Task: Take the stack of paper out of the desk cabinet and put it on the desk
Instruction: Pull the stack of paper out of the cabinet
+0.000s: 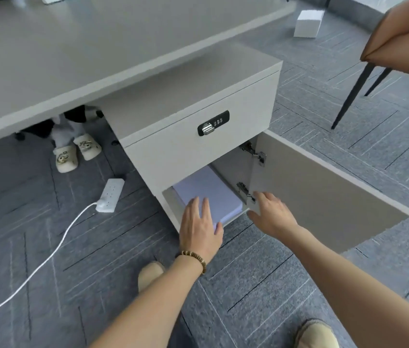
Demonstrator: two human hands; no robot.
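Note:
A white stack of paper (213, 189) lies flat in the lower compartment of the grey desk cabinet (188, 156), whose door (318, 187) is swung open to the right. My left hand (199, 228) rests on the stack's near left corner, fingers spread on top and thumb at the front edge. My right hand (271, 214) hovers open at the compartment's right front corner, close to the lower hinge, holding nothing. The grey desk top (72, 46) stretches above the cabinet.
A locked drawer with a combination lock (213, 126) sits above the compartment. On the carpet lie a white power strip (110, 195) with its cable, and another person's slippered feet (76, 153) show under the desk. A tan chair (399, 46) and a white box (308, 23) stand at the right.

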